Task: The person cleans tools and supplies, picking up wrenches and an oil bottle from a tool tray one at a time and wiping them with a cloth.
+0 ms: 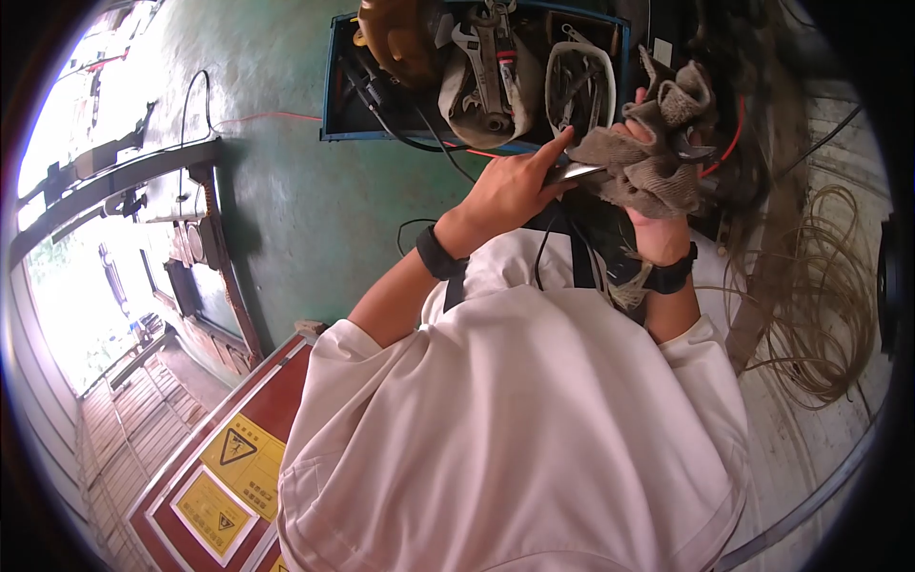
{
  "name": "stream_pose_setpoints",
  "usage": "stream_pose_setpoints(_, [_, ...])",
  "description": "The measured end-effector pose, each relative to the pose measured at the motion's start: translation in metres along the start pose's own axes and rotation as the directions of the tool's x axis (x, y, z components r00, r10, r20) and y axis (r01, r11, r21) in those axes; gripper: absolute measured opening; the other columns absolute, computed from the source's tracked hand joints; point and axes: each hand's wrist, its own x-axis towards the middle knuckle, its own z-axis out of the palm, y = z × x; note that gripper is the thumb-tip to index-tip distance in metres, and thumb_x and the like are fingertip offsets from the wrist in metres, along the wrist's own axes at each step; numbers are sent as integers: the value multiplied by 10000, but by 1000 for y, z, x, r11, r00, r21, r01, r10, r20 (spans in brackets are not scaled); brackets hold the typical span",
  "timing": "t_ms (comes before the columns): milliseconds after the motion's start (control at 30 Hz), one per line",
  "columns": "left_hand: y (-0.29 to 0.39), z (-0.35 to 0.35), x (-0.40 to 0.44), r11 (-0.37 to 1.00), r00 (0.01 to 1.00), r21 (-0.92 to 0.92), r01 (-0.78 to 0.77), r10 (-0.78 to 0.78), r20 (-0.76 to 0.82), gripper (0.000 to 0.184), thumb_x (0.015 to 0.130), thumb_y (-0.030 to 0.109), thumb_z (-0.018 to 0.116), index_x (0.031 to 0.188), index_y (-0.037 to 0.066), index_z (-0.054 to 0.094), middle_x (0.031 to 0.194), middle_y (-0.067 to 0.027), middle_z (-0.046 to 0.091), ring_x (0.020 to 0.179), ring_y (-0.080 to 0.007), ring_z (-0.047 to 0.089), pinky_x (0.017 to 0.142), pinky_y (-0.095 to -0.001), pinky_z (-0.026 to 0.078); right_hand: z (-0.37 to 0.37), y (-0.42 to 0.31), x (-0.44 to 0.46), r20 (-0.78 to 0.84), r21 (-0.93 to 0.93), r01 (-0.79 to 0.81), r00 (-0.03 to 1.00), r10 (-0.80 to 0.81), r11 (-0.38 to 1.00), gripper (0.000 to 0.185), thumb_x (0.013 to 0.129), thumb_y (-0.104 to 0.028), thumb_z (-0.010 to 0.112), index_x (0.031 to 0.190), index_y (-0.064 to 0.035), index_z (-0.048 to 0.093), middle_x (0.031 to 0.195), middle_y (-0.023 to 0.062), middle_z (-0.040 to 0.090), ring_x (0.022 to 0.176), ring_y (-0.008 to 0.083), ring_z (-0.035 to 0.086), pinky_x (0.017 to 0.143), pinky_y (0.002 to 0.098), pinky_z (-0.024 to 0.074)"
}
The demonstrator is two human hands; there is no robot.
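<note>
The two hands are working together on one narrow metal piece (579, 172), just in front of a blue-edged tray (328, 86). The left hand (500, 195) has a narrow grip: its thumb and fingers close on one end of the metal, and the index finger reaches forward past it. The right hand (660, 232) is wrapped around a bunched grey knitted cloth (662, 186), and some of its fingers show between the folds. The other end of the metal goes to this cloth, and the folds hide it, so I cannot tell what shape it has there.

I judge that the present step is to handle the metal against the cloth, perhaps to wipe it. For such a movement, the left hand needs a steady pinch and the right hand needs an even, gentle pressure, with the fingers away from any edge, because the cloth is loose and could slip or catch.

Inside the tray, near the hands, there is a fabric pouch (467, 127) with wrenches (487, 71), and beside it a pale container (552, 95) with more metal tools (577, 88). A coil of thin line (827, 329) lies on the right side, well apart from the hands.
</note>
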Motion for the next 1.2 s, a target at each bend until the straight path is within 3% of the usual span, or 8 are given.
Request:
stream_pose_setpoints(233, [5, -19, -13, 995, 996, 42, -90, 91, -25, 576, 795, 176, 640, 1309, 37, 420, 837, -168, 636, 719, -346, 603, 658, -404, 489, 32, -5, 2, -130, -353, 313, 917, -378, 881, 425, 932, -378, 393, 1226, -102, 527, 1234, 118, 548, 1072, 251, 561, 905, 411, 469])
stream_pose_setpoints(267, [1, -24, -18, 993, 995, 47, -104, 104, 5, 560, 793, 164, 635, 1301, 43, 434, 844, -164, 636, 720, -345, 602, 661, -404, 489, 46, -9, -6, 218, -928, 347, 799, -560, 134, 399, 929, -336, 418, 1223, -91, 530, 1219, 117, 558, 1085, 251, 554, 923, 413, 458])
stream_pose_setpoints(300, [-5, -29, -25, 992, 993, 53, -118, 116, 35, 544, 790, 153, 629, 1293, 50, 448, 851, -161, 635, 722, -344, 602, 663, -404, 489, 54, -16, -11, 403, -915, 319, 695, -595, -248, 408, 923, -343, 421, 1225, -89, 527, 1223, 118, 554, 1089, 256, 549, 928, 418, 451])
stream_pose_setpoints(367, [-30, -37, -51, 998, 995, 59, -3, -3, 102, 490, 772, 58, 597, 1255, 82, 513, 889, -175, 628, 759, -353, 589, 688, -408, 479, 73, -40, -16, 447, -894, 282, 529, -721, -347, 427, 911, -357, 426, 1228, -86, 521, 1229, 120, 547, 1098, 266, 540, 938, 427, 438])
stream_pose_setpoints(567, [-103, -31, -102, 888, 906, 273, 370, -410, 106, 246, 826, 172, 578, 1052, 79, 606, 805, -174, 627, 759, -368, 586, 657, -421, 470, 117, -155, -44, -51, -941, 328, 93, -994, 79, 488, 877, -399, 441, 1239, -77, 501, 1249, 125, 526, 1124, 298, 514, 967, 457, 397])
stream_pose_setpoints(767, [-114, 23, -46, 896, 896, 48, 441, -443, 23, 277, 783, 274, 592, 977, 79, 629, 787, -164, 647, 772, -358, 618, 681, -441, 491, 17, -139, -55, -450, -792, 194, 455, -768, 579, 474, 855, -423, 509, 1183, -83, 536, 1137, 80, 584, 1031, 255, 559, 932, 396, 421])
stream_pose_setpoints(933, [-103, 69, 38, 853, 853, -43, 521, -517, 75, 371, 766, 317, 553, 1050, 88, 622, 938, -211, 638, 908, -373, 601, 799, -453, 472, 2, -72, -62, -606, -629, 172, 503, -617, 758, 502, 845, -413, 567, 1207, -68, 521, 1160, 69, 576, 1039, 232, 560, 910, 356, 432])
stream_pose_setpoints(1200, [-128, 160, 94, 905, 907, -69, 421, -417, 68, 344, 782, 241, 572, 990, -33, 565, 935, -293, 607, 918, -425, 585, 820, -450, 482, -12, -55, -109, -643, -684, 63, 419, -641, 727, 518, 862, -407, 569, 1226, -44, 501, 1176, 71, 559, 1024, 213, 558, 880, 324, 439])
